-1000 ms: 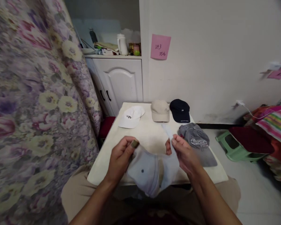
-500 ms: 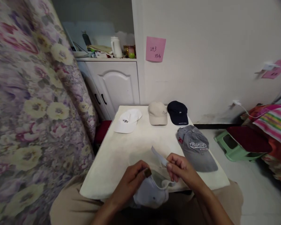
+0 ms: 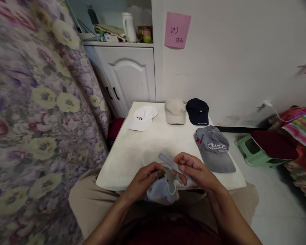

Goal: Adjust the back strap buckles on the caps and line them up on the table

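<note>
We look down from head height at a cream-coloured, flat-topped surface (image 3: 117,166), with the person's knees in beige trousers (image 3: 89,200) at its near edge. At the middle of that near edge, partly over the lap, we find a pale blue fabric baseball cap (image 3: 160,190), held with its open inside partly facing up. The left hand (image 3: 142,180) has a narrow grip, thumb and fingers pinching the cap's back edge around a small brownish metal buckle (image 3: 160,174). The right hand (image 3: 197,172) also has a narrow grip, holding a flat pale blue fabric strap (image 3: 169,162) whose free end points up and left above the surface; we cannot tell exactly where the strap joins the cap. Four more caps lie on the surface: a white cap with a dark emblem (image 3: 144,117) at its far left, a plain beige cap (image 3: 175,111) at the middle of its far edge, a navy blue cap with small white lettering (image 3: 198,110) at its far right corner, and a washed-grey cap reading "Always" (image 3: 215,146) along its right side. Left of the surface we see a purple-and-cream flowered curtain (image 3: 40,119); to its right, a light green plastic stool (image 3: 250,151); beyond it, a white cabinet door (image 3: 130,76).
</note>
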`<act>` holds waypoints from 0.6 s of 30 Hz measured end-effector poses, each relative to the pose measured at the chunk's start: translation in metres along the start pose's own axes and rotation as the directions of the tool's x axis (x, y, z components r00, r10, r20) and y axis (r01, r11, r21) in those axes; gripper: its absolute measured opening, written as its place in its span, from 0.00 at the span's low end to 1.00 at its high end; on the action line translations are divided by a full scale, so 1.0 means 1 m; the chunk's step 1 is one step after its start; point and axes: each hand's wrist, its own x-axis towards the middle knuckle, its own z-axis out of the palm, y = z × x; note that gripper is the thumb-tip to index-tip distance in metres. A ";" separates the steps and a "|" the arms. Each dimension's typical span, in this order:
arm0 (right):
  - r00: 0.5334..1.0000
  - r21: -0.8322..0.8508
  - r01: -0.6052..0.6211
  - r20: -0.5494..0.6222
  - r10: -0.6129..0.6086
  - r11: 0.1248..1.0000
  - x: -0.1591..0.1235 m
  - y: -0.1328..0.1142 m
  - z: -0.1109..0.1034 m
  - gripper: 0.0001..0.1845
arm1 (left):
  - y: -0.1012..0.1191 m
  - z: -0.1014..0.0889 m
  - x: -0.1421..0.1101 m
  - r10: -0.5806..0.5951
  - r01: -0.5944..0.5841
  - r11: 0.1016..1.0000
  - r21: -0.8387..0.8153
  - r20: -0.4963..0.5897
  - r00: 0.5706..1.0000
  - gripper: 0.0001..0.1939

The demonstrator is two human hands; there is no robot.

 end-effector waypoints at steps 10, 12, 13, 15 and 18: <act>0.992 -0.414 0.037 -0.097 -0.084 0.910 0.017 0.002 0.033 0.16 | -0.014 -0.001 -0.002 -0.003 -0.020 0.984 -0.177 -0.124 0.992 0.11; 0.987 -0.450 0.041 -0.123 -0.107 0.892 0.019 0.007 0.036 0.16 | -0.016 -0.001 -0.001 -0.006 -0.023 0.977 -0.211 -0.134 0.991 0.11; 0.984 -0.455 0.035 -0.139 -0.110 0.890 0.019 0.010 0.036 0.14 | -0.017 0.000 -0.001 -0.016 -0.015 0.974 -0.225 -0.136 0.991 0.11; 0.981 -0.478 0.028 -0.154 -0.115 0.878 0.020 0.013 0.036 0.12 | -0.017 0.001 0.000 -0.028 -0.005 0.971 -0.241 -0.134 0.991 0.11; 0.979 -0.554 0.045 -0.139 -0.146 0.831 0.021 0.014 0.036 0.10 | -0.017 0.002 0.000 -0.017 -0.016 0.970 -0.241 -0.136 0.991 0.10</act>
